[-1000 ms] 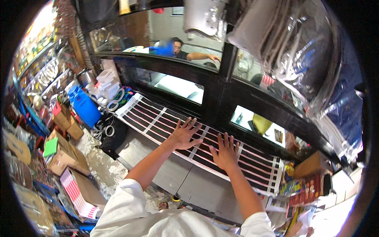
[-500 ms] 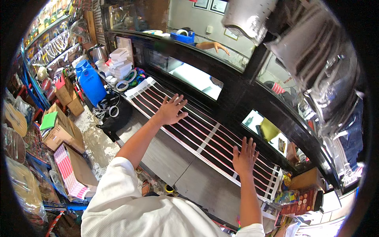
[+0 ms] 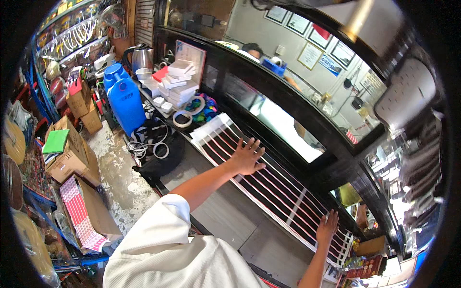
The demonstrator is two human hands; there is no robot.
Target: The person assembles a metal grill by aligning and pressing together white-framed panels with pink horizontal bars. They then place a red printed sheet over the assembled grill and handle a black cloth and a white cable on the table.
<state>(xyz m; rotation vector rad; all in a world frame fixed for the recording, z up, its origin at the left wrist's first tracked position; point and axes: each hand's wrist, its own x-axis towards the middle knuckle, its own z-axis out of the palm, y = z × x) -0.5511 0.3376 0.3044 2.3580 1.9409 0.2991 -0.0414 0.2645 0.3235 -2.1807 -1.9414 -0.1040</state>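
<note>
From here I see the long black sheet with lengthwise red-and-white stripes [image 3: 276, 192] lying along the back of the flat grey counter [image 3: 230, 216]. My left hand [image 3: 247, 159] is over its left part, fingers spread apart; my right hand [image 3: 327, 228] is toward its right end, fingers slightly apart. Just past the left end sit a white ring-shaped roll [image 3: 182, 126] and stacked white boxes [image 3: 180, 89]; farther left stands a blue plastic jug [image 3: 126, 103]. Behind runs a black-framed glass partition [image 3: 269, 86].
</note>
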